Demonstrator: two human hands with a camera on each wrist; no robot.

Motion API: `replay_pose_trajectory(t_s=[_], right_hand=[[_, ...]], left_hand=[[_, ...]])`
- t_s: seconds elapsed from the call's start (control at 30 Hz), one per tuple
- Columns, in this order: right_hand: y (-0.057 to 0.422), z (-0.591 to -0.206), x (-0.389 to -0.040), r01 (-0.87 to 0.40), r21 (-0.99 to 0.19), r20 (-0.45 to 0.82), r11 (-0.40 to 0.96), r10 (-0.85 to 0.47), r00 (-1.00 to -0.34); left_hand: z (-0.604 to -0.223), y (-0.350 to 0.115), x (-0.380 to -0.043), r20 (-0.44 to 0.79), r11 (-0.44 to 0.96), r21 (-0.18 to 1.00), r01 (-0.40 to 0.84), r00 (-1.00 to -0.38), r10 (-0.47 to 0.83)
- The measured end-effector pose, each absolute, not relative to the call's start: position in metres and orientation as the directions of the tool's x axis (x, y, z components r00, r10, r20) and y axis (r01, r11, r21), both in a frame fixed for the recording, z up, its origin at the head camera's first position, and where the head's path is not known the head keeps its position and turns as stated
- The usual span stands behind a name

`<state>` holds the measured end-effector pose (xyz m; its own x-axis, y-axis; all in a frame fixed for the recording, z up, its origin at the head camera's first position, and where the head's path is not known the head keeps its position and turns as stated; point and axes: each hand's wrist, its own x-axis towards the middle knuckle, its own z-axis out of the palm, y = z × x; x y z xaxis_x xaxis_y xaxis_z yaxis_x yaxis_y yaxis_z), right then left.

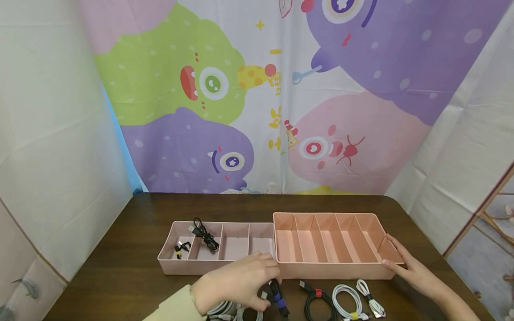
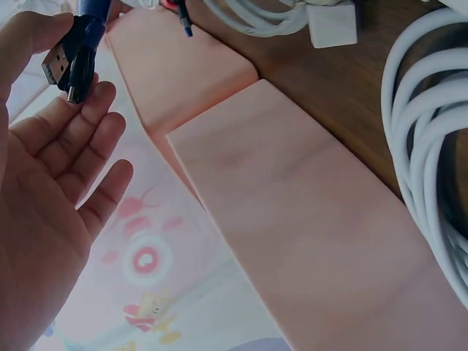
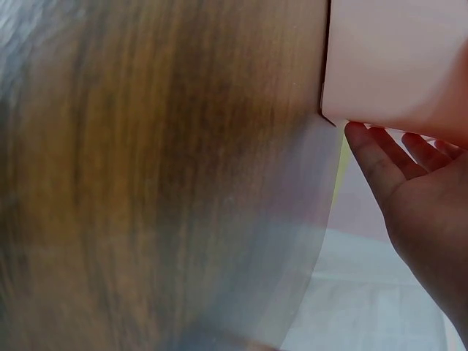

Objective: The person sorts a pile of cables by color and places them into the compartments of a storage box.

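One blue-tied black cable (image 1: 277, 290) is pinched by the left hand (image 1: 242, 281) on the near side of the bench (image 1: 108, 267), a narrow grip with the thumb close to the plugs (image 2: 62, 64); whether the cable's lower end touches the wood, I cannot tell. The right hand's (image 1: 419, 276) grip is loose, its fingers fairly straight against the right end of the peach tray (image 1: 329, 271). From here the bundle could slip or swing, since the hold seems to sit near the plug end. The left hand or its sleeve (image 1: 172, 307) could also drag the pale cables (image 1: 221, 307) lying so near, and a hard push from the right hand might shove the peach tray into the greyish-pink tray (image 1: 192, 267) just beside it. Counted out, there are two trays: five compartments at right, four at left. The left tray carries two bundles, a small yellow-tied black cable (image 1: 184, 245) in its leftmost compartment and a larger black cable (image 1: 206, 236) mainly in the next. Three lie near right: one red-tied black coil (image 1: 311, 295), one yellow-tied white coil (image 1: 335, 296) and one folded white cable (image 1: 371, 299). The pale ones are too covered to count.
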<state>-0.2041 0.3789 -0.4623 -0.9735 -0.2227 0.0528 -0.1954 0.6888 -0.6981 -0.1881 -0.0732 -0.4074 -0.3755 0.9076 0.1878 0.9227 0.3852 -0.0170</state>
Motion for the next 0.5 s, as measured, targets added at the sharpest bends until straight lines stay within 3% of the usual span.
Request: replay_pose_trajectory(t_s=[0.5], right_hand=[[0.3781, -0.4618, -0.2029, -0.205, -0.69, 0.065, 0.694, -0.222, -0.973]], left_hand=[[-0.3976, -0.077, -0.1869, 0.233, 0.411, -0.023, 0.911, -0.395, 0.889]])
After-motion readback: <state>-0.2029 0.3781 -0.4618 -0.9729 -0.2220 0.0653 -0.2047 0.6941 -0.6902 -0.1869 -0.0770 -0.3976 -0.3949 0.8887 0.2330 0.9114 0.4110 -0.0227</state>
